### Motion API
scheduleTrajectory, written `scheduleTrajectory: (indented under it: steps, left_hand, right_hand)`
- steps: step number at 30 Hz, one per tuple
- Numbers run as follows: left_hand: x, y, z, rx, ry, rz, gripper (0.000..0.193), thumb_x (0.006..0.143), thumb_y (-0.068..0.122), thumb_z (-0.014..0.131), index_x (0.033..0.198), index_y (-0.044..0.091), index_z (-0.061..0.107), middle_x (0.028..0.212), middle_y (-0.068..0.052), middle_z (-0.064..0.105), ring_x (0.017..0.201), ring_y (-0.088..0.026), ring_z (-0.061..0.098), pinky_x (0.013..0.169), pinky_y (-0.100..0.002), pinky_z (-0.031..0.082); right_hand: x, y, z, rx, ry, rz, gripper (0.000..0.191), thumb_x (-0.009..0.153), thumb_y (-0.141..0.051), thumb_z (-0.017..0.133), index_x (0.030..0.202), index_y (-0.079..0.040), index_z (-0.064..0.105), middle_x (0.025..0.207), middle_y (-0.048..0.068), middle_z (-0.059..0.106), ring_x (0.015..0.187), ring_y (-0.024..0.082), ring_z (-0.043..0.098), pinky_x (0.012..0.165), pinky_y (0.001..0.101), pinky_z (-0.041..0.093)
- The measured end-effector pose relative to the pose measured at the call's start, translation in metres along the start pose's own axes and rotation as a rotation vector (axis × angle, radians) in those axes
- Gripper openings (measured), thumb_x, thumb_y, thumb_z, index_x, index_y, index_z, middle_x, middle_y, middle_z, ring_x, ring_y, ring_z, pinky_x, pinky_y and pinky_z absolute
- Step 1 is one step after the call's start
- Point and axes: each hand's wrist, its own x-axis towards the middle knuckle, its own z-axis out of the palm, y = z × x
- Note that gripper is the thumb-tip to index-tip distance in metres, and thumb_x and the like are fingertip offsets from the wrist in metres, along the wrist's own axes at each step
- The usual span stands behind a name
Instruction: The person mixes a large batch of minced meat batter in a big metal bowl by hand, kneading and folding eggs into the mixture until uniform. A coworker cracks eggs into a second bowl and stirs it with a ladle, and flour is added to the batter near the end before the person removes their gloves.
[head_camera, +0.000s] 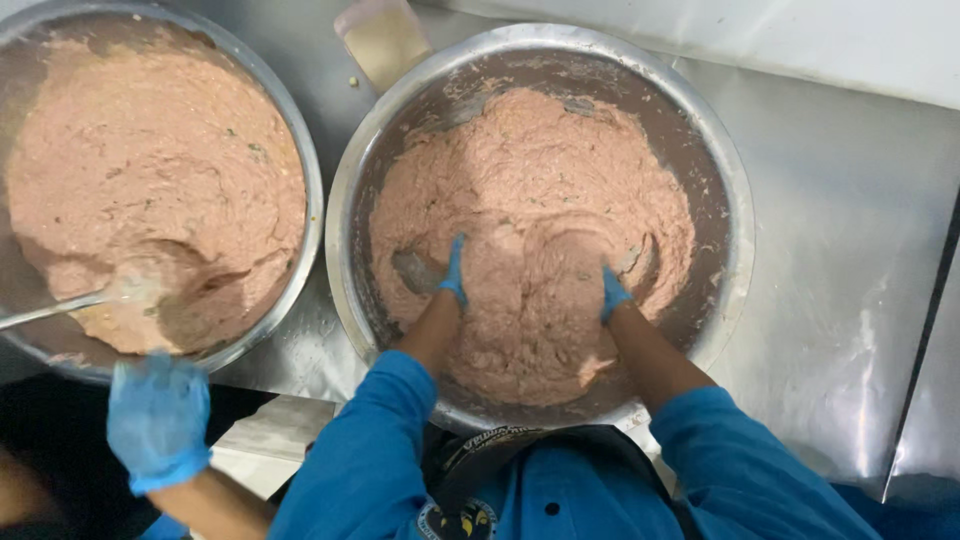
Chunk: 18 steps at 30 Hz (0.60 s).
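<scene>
A large steel bowl (735, 190) in front of me holds a thick pink minced paste (530, 200). Both my hands wear blue gloves and are sunk into the paste up to the wrists. My left hand (455, 272) is buried at the left of the mound, only the glove cuff showing. My right hand (612, 292) is buried at the right, its fingers hidden too. My blue sleeves reach down from the bowl's near rim.
A second steel bowl (312, 200) of the same pink paste stands at the left, with a metal spoon (60, 308) in it. Another person's blue-gloved hand (158, 420) hovers below that bowl. A small plastic tub (382, 40) sits behind, on a steel counter (850, 230).
</scene>
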Motion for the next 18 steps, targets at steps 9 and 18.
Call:
scheduleTrajectory:
  steps: [9, 18]
  left_hand:
    - [-0.040, 0.011, 0.030, 2.053, 0.030, 0.544, 0.099, 0.091, 0.082, 0.038, 0.156, 0.007, 0.038, 0.164, -0.018, 0.032, 0.150, -0.038, 0.032, 0.122, -0.056, 0.022]
    - [-0.054, 0.055, -0.072, 1.967, 0.364, -0.021, 0.099, 0.093, 0.080, 0.038, 0.153, 0.002, 0.051, 0.159, -0.019, 0.050, 0.145, -0.034, 0.051, 0.122, -0.045, 0.037]
  right_hand:
    - [0.000, -0.029, 0.058, -1.948, -0.284, -0.252, 0.038, 0.097, -0.038, 0.051, 0.112, -0.014, 0.077, 0.121, 0.013, 0.073, 0.115, 0.033, 0.068, 0.101, 0.0501, 0.050]
    - [-0.039, -0.059, -0.078, -1.888, 0.381, -0.055, 0.027, 0.088, -0.021, 0.062, 0.111, -0.013, 0.075, 0.112, 0.014, 0.075, 0.102, 0.033, 0.071, 0.091, 0.0471, 0.054]
